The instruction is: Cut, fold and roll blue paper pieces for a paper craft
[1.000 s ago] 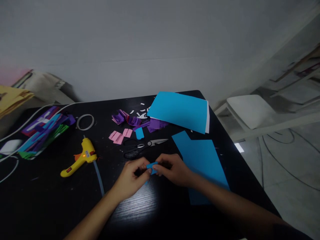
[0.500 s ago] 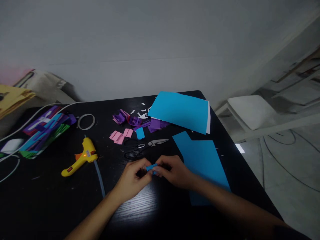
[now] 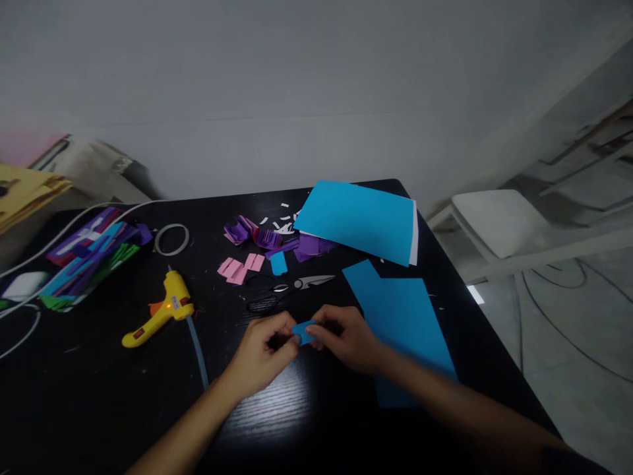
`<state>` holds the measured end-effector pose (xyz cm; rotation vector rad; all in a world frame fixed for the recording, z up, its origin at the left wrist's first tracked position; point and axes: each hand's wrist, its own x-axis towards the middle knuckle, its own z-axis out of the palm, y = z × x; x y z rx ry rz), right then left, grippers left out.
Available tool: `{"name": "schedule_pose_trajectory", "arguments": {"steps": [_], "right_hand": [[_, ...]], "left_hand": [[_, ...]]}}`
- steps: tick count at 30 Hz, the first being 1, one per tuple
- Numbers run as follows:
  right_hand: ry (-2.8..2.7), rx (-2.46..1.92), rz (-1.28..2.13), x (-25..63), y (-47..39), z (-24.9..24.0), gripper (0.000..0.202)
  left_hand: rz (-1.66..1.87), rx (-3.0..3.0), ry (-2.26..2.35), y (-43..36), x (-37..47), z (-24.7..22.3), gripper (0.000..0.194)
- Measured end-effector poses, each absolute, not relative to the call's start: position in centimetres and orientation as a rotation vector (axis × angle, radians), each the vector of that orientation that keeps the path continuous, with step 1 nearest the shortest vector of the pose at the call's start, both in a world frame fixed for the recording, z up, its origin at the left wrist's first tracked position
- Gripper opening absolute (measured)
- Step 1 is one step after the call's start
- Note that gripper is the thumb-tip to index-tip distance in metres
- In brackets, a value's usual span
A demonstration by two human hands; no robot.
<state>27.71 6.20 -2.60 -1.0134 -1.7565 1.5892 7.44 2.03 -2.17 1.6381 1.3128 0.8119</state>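
Observation:
Between my two hands is a small piece of blue paper, pinched at both ends above the black table. My left hand grips its left end between thumb and fingers. The right end is in the closed fingers of my right hand. Just beyond them lie black-handled scissors, blades pointing right. A second small blue paper piece rests behind the scissors, beside pink folded papers. Partly under my right forearm is a larger cut sheet of blue paper.
A yellow glue gun with its light on lies left, near a roll of tape. Coloured paper strips and white cables fill the far left. Purple folded papers, white scraps and a blue sheet stack lie at the back.
The small blue paper piece has turned so that more of its flat face shows between my fingers. Both hands keep hold of it in nearly the same place.

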Motion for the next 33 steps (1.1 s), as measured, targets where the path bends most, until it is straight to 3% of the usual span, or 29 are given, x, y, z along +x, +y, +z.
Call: {"name": "schedule_pose_trajectory", "arguments": {"steps": [10, 21, 33], "right_hand": [[-1.804, -1.033, 1.584, 27.72, 6.27, -2.45, 0.023], [-2.064, -0.955, 1.420, 27.94, 6.07, -2.31, 0.007], [-1.900, -1.031, 1.539, 27.79, 6.40, -2.21, 0.005]], "left_hand": [[0.810, 1.673, 1.304, 1.85, 7.33, -2.18, 0.015], [0.758, 1.745, 1.243, 1.78, 7.50, -1.94, 0.012], [0.902, 1.739, 1.344, 1.74, 7.41, -2.35, 0.015]]}}
